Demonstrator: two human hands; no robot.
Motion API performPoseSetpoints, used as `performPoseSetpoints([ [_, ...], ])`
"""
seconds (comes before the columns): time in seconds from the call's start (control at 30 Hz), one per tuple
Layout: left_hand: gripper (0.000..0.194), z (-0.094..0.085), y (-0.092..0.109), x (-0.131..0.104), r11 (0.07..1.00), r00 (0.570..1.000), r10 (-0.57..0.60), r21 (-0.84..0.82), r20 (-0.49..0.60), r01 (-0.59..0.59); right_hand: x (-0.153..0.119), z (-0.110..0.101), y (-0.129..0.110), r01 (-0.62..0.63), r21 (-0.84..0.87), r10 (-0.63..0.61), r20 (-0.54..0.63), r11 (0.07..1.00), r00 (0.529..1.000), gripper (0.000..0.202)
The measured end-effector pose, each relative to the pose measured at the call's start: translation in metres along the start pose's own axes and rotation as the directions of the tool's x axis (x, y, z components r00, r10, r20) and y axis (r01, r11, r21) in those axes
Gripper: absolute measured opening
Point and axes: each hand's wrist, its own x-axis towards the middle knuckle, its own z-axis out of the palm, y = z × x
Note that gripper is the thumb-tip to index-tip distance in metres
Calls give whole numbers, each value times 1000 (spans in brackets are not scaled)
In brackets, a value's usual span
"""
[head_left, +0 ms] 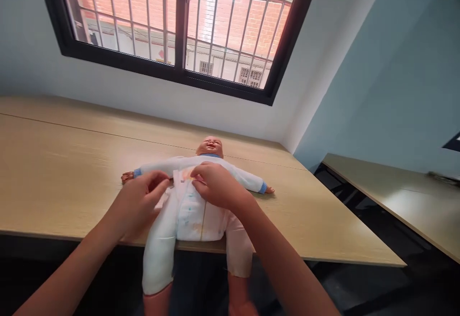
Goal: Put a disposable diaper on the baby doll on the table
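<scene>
A baby doll (211,146) in a white top with blue cuffs lies on its back, arms spread, legs hanging over the table's front edge. Around its hips is a white diaper (192,217) with a printed front. My left hand (138,201) is beside the diaper's left side, thumb and forefinger drawn together; what is between them is too small to tell. White material shows under that hand. Over the upper front of the diaper, my right hand (217,184) has its fingertips closed on the diaper near the waist edge.
The doll lies on a light wooden table (72,177) against a wall. Behind it is a dark-framed window (179,71) with bars. A second wooden table (388,181) stands to the right, across a dark gap.
</scene>
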Motion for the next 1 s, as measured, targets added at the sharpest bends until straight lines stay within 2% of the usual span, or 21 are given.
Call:
performPoseSetpoints([
  [0.07, 34, 4, 5, -24, 1000, 997, -23, 18, 75, 22, 28, 6, 1, -22, -32, 24, 63, 999, 998, 18],
  [0.13, 52, 14, 13, -44, 998, 996, -59, 9, 73, 58, 54, 10, 6, -79, -31, 83, 167, 996, 982, 24],
  [0.23, 64, 29, 21, -60, 1000, 997, -27, -3, 72, 28, 82, 13, 15, -193, -63, 202, 403, 979, 893, 36],
  [0.3, 64, 35, 22, -62, 999, 995, -22, -44, 95, 26, 91, 12, 21, -182, -59, 188, 475, 982, 859, 38],
  [0.37, 67, 36, 19, -61, 995, 993, -25, -98, 117, 37, 94, 11, 25, -111, 34, 84, 448, 993, 890, 41],
  [0.43, 72, 34, 16, -60, 990, 989, -30, -129, 147, 49, 94, 9, 26, -59, 161, -3, 360, 985, 933, 41],
  [0.53, 67, 30, 17, -62, 991, 970, -13, -126, 243, 45, 94, 11, 26, -84, 256, 37, 183, 963, 982, 36],
  [0.6, 58, 27, 21, -68, 992, 955, 26, -128, 296, 13, 95, 19, 27, -120, 229, 96, 116, 966, 989, 33],
  [0.73, 49, 18, 20, -75, 986, 947, 90, -159, 309, -42, 99, 47, 34, -158, 63, 136, 263, 985, 955, 21],
  [0.8, 40, 11, 11, -69, 984, 964, 51, -179, 262, -3, 99, 57, 35, -136, -16, 135, 264, 991, 955, 18],
  [0.87, 40, 3, -3, -53, 991, 986, -38, -121, 164, 58, 97, 61, 33, -117, -69, 130, 228, 991, 965, 16],
  [0.93, 39, -3, -17, -30, 995, 993, -93, 52, 79, 89, 96, 59, 30, -114, -101, 134, 225, 988, 965, 13],
  [1.0, 39, -5, -28, -6, 980, 992, -78, 190, 104, 57, 94, 56, 27, -121, -117, 146, 236, 986, 961, 13],
])
